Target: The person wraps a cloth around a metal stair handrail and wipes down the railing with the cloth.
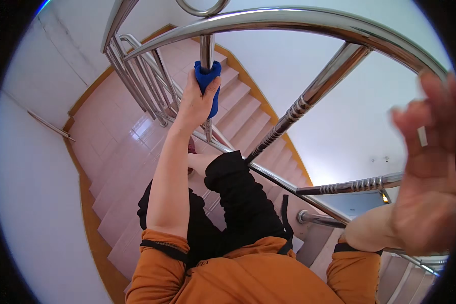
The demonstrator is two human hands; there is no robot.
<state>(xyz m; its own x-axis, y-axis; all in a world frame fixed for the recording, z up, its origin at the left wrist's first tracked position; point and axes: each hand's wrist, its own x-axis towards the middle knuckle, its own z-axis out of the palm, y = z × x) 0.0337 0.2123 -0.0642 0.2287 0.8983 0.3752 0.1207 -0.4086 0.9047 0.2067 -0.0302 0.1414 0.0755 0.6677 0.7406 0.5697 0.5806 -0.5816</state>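
My left hand [200, 101] is closed around a blue cloth [206, 80], which is wrapped about an upright metal baluster [207, 50] below the curved handrail. Close to the camera at the right, my right hand [426, 172] is raised and blurred. Its fingers are loosely bent with a gap between them, and nothing shows in its grip. The curved handrail [289, 17] passes near its fingertips; whether they touch is unclear.
Pink tiled steps [245, 114] descend beyond the railing, and more steps [121, 207] lie at the left. A thick ringed baluster [309, 99] slants through the middle. White walls [40, 162] border the stairwell.
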